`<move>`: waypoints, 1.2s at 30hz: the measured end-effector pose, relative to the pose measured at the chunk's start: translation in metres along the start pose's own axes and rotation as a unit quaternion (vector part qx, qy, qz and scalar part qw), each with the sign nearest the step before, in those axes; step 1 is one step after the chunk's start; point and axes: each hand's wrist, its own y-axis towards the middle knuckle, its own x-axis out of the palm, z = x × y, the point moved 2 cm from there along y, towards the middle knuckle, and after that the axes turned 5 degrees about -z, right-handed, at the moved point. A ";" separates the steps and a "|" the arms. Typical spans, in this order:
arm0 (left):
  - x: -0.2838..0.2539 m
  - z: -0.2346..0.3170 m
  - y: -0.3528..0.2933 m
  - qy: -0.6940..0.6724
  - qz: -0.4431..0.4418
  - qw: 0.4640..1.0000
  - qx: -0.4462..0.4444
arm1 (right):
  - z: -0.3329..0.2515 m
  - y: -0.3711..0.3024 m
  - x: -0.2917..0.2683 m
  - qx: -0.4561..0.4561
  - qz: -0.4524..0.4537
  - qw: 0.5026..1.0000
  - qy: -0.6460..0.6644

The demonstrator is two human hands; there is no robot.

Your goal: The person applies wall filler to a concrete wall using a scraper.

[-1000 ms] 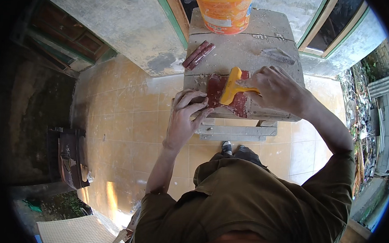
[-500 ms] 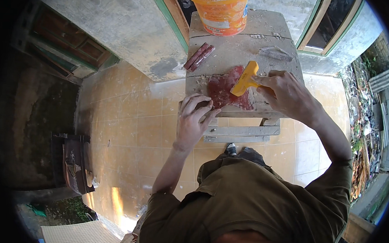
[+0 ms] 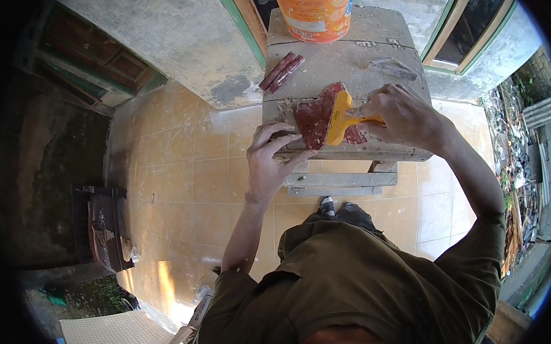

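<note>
A ragged dark red sheet, spotted with pale specks, lies near the close edge of the worn wooden bench; I cannot tell its material. My right hand is closed round the handle of a yellow scraper. The scraper's wide head crosses the sheet and hides part of it, and some red shows to its right. At the sheet's left and near edge, my left hand keeps hold with curled fingers and thumb, its fingertips on the material.
Two dark red strips lie side by side at the bench's left. A greyish flat piece lies to the right. An orange bucket stands at the far end. Rough walls border a tiled floor; rubble lies at right.
The scraper has swung more upright in view and slid slightly left and nearer over the sheet. My left thumb and fingers have spread further apart at the sheet's edge.
</note>
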 end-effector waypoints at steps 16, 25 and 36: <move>-0.003 -0.014 -0.007 -0.028 0.035 0.999 0.000 | -0.020 0.021 0.022 -0.052 0.037 0.997 -0.037; -0.006 -0.019 -0.005 -0.028 0.033 0.999 0.020 | -0.022 0.022 0.008 0.030 0.001 0.999 0.026; 0.018 -0.028 0.008 0.061 0.002 0.996 0.072 | 0.005 0.034 0.014 0.026 0.013 0.999 -0.041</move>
